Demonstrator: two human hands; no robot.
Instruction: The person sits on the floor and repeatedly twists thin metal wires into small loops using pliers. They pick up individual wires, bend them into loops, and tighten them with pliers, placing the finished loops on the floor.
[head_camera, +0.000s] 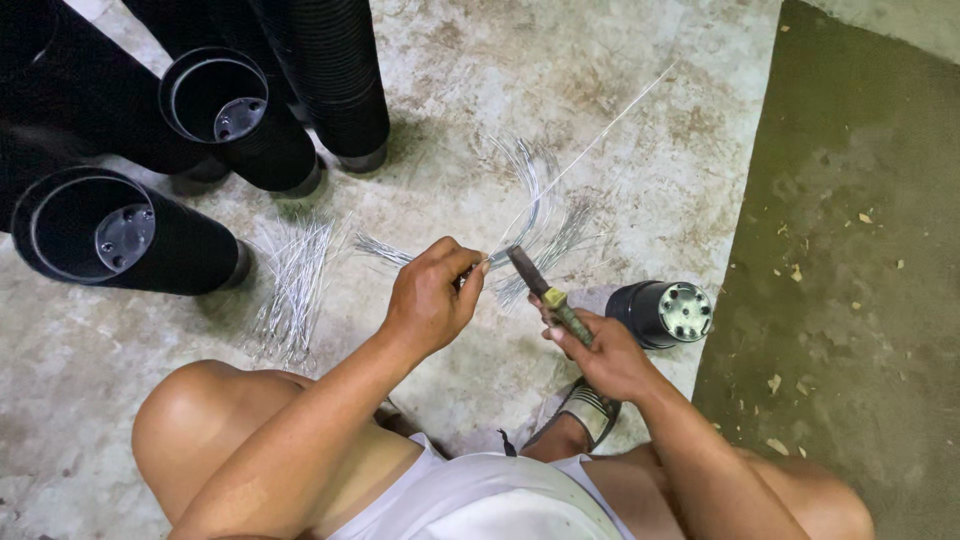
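A long wire (590, 140) is pinched in the left hand (432, 295); pliers (545, 290) are clamped in the right hand (600, 355), jaws at the wire; a slip is judged likely to nick fingers (470, 272) or whip the wire.

Black pots (210, 110), silvery wires (295, 275)

I saw stacks of pots (130, 235) lying on the floor (440, 120) at far left, a wire bundle (292, 285) just right of them. Curved wires (535, 185) lay beyond my hands, and a single pot (662, 313) sat right of the pliers (548, 292).
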